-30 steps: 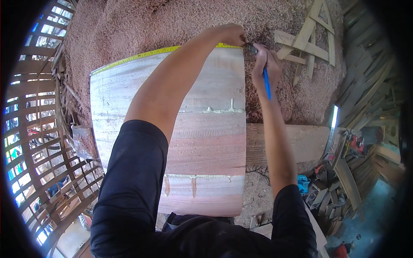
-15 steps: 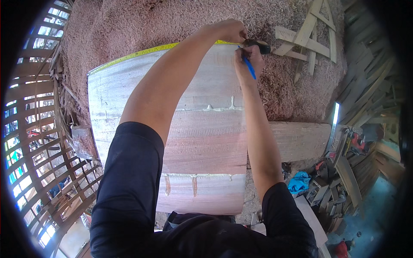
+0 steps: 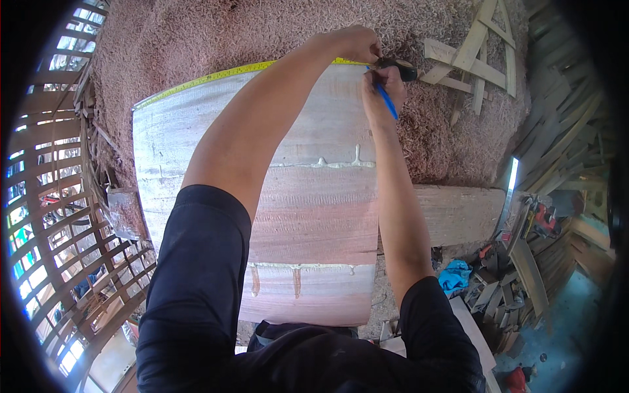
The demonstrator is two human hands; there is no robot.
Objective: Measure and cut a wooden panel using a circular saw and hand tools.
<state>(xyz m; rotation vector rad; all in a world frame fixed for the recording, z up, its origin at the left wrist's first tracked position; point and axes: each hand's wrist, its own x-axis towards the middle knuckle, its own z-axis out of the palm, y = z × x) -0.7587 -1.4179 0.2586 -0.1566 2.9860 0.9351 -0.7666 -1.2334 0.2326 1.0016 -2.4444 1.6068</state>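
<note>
A wide wooden panel (image 3: 314, 216), glued up from several boards, lies before me, with pale dried glue along its joints. Along its far edge runs the yellow tape measure blade (image 3: 242, 69), from the far left corner to the far right one. At that right corner my left hand (image 3: 359, 44) is closed, fingertips pinched at the blade beside the black tape measure case (image 3: 401, 68). Close against the case, my right hand (image 3: 385, 82) is closed round a blue pen (image 3: 388, 101), its upper end pointing back toward me. Whether the right hand also grips the case is partly hidden.
A heap of wood shavings (image 3: 262, 26) rises behind the panel, with thin wood strips (image 3: 472, 59) lying on it. To the right are a plank (image 3: 452, 213), a blue cloth (image 3: 454, 276) and stacked offcuts (image 3: 498, 301). A slatted wall (image 3: 65, 216) stands at left.
Both hands, the pen and the tape measure case have shifted slightly to the right at the panel's far right corner. The panel and the blade along its edge look much the same.
</note>
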